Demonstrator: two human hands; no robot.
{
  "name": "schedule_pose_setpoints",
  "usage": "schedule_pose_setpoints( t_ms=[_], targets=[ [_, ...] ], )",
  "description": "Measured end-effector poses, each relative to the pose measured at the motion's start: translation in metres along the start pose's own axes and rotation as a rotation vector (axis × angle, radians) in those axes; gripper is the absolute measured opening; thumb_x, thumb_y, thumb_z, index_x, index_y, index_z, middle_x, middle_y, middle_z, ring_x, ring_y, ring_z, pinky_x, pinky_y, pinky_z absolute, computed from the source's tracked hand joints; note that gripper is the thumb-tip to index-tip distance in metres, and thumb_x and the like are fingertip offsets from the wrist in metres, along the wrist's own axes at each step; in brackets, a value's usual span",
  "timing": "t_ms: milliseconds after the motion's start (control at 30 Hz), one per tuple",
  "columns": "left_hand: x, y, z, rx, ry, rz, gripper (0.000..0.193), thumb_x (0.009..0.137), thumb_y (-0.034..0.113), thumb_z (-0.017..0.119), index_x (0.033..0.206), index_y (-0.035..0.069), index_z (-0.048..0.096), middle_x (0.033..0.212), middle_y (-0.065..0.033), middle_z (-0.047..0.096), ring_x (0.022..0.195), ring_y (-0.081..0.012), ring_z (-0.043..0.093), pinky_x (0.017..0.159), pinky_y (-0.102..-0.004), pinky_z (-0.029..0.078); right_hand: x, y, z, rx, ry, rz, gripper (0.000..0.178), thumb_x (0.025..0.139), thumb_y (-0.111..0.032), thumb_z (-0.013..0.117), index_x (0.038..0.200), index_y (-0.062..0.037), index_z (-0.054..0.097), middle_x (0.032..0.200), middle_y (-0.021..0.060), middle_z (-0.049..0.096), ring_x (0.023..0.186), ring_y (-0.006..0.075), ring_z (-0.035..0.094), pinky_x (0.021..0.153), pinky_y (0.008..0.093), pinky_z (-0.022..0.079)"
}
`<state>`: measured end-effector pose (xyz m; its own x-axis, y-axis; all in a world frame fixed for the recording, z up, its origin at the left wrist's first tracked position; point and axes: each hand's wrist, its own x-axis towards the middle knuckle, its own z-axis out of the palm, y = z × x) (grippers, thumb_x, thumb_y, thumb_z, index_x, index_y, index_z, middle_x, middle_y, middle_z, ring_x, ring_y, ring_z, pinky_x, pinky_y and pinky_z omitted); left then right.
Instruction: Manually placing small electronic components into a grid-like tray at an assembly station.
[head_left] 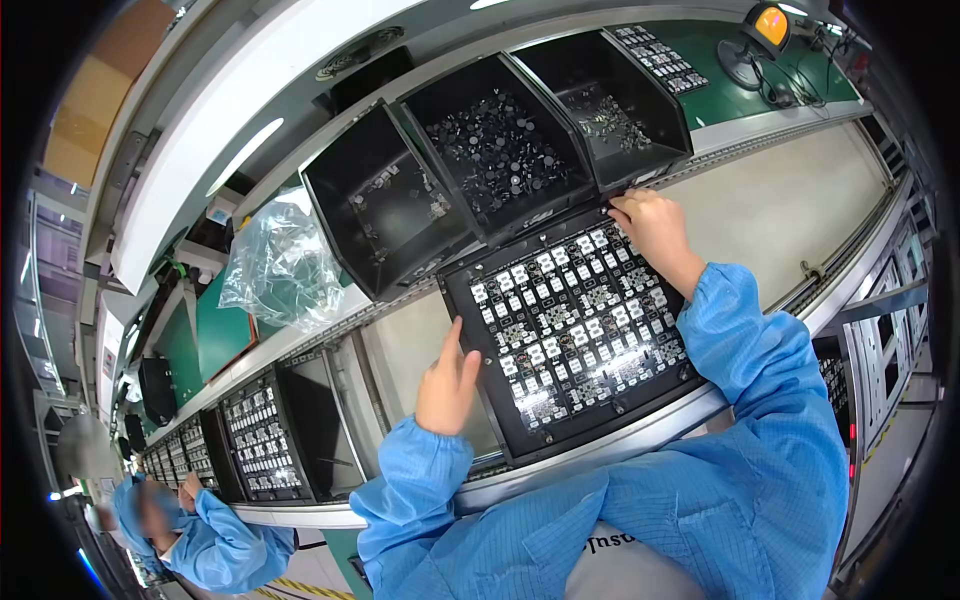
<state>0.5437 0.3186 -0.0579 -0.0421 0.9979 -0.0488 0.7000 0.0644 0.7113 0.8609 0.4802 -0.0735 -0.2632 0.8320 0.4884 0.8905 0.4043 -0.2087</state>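
A black tray (530, 437) lies in front of me on the conveyor, with a panel of small circuit boards (580, 330), dark with white and silver parts, set in it. My left hand (447, 388) is beside the tray's left edge, thumb and forefinger apart, the forefinger's tip near the frame; it holds nothing. At the far right corner of the tray, my right hand (655, 232) is closed, its fingertips pinched at the frame's edge. Anything small between those fingertips is too hidden to make out.
Behind the tray stand three black bins: a left bin (340, 170) with few parts, a middle bin (440, 95) full of small round parts, a right bin (560, 60). A clear plastic bag (280, 265) lies left. More loaded trays (262, 440) and a co-worker (225, 545) are farther left.
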Motion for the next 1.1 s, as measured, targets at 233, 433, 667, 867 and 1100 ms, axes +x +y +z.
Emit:
schedule_pose_setpoints(
  t_ms=[233,433,667,867,1100],
  targets=[
    [-0.001,0.014,-0.005,0.136,-0.046,0.013,0.063,0.091,0.022,0.054,0.143,0.004,0.023,0.064,-0.0166,0.06,0.057,-0.0344,0.06,0.055,-0.0409,0.047,0.002,0.0,0.004,0.223,0.149,-0.041,0.011,0.072,-0.011,0.072,0.079,-0.0039,0.067,0.072,0.0079,0.062,0.063,0.0234,0.06,0.058,0.0338,0.048],
    [-0.001,0.011,-0.005,0.182,-0.042,0.027,0.062,0.093,0.023,0.052,0.143,0.004,0.022,0.061,-0.0156,0.057,0.054,-0.0315,0.059,0.055,-0.0393,0.044,0.004,-0.004,0.0,0.368,0.041,0.1,0.011,0.073,-0.014,0.071,0.075,-0.0054,0.064,0.066,0.0067,0.057,0.061,0.0252,0.057,0.056,0.0361,0.046],
    [0.001,0.017,-0.009,0.24,-0.04,0.014,0.062,0.093,0.028,0.052,0.143,0.005,0.024,0.063,-0.0183,0.059,0.058,-0.0363,0.06,0.055,-0.0428,0.045,0.002,-0.01,0.001,0.434,0.002,0.06,0.012,0.075,-0.011,0.071,0.073,-0.0007,0.064,0.063,0.0087,0.058,0.051,0.0205,0.054,0.05,0.0313,0.043],
    [0.002,0.023,-0.005,0.305,-0.042,-0.04,0.059,0.094,0.031,0.049,0.142,0.006,0.026,0.07,-0.025,0.062,0.066,-0.0412,0.063,0.06,-0.0454,0.048,0.007,-0.004,-0.004,0.438,-0.107,-0.064,0.016,0.08,-0.015,0.068,0.075,-0.0004,0.066,0.064,0.0109,0.062,0.054,0.0221,0.059,0.051,0.0323,0.045],
    [0.0,0.026,-0.01,0.304,-0.076,-0.04,0.068,0.09,0.038,0.053,0.142,0.003,0.026,0.071,-0.0256,0.063,0.068,-0.0423,0.063,0.061,-0.0451,0.049,0.007,-0.011,-0.005,0.523,-0.196,-0.012,0.017,0.079,-0.018,0.063,0.077,-0.0017,0.068,0.07,0.0151,0.065,0.065,0.0327,0.063,0.061,0.0397,0.049]
  ],
)
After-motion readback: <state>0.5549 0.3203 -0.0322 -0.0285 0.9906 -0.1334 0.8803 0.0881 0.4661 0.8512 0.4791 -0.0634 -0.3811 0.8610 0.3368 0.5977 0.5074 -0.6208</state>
